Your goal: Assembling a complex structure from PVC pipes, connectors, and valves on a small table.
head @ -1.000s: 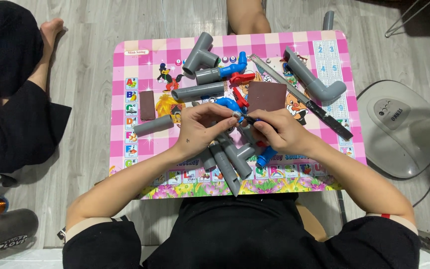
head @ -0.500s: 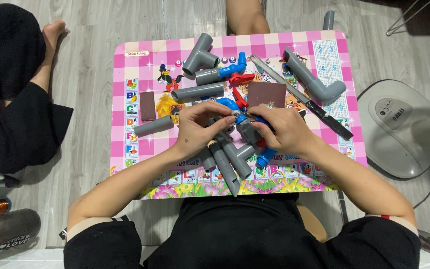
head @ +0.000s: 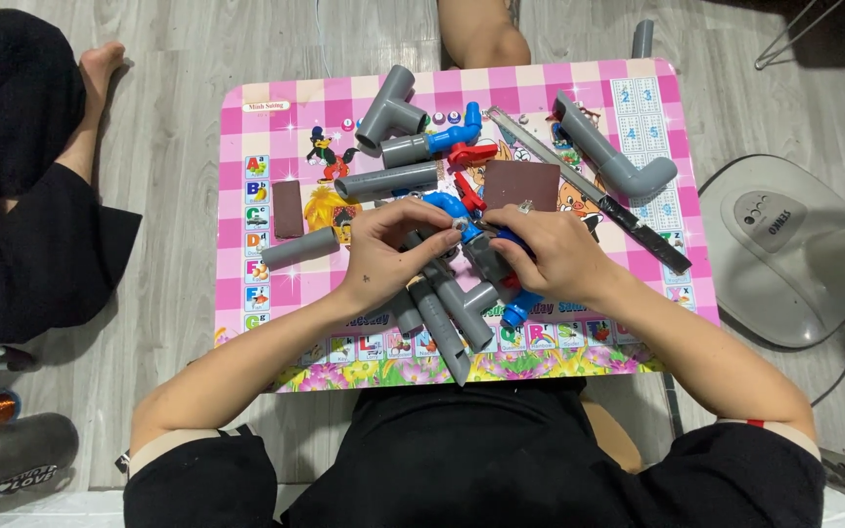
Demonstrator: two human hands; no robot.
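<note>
My left hand (head: 390, 250) and my right hand (head: 549, 252) meet over the middle of a small pink checked table (head: 246, 147). Together they grip a blue valve fitting (head: 447, 207) joined to grey pipe pieces (head: 457, 298) that stick out toward me. The left fingers pinch the blue fitting's end; the right hand wraps the blue and grey part beside it. A blue piece (head: 518, 310) shows under my right wrist.
On the table lie a grey tee fitting (head: 389, 110), a short grey pipe (head: 299, 247), a longer grey pipe (head: 386, 181), a grey elbow pipe (head: 614, 161), a long blade-like tool (head: 599, 191), two brown pads (head: 521, 182). Another person sits at left (head: 22, 176). A fan base (head: 784, 244) stands at right.
Both hands stay on the assembly; the fingers shift slightly around the blue fitting, and the view has barely moved.
</note>
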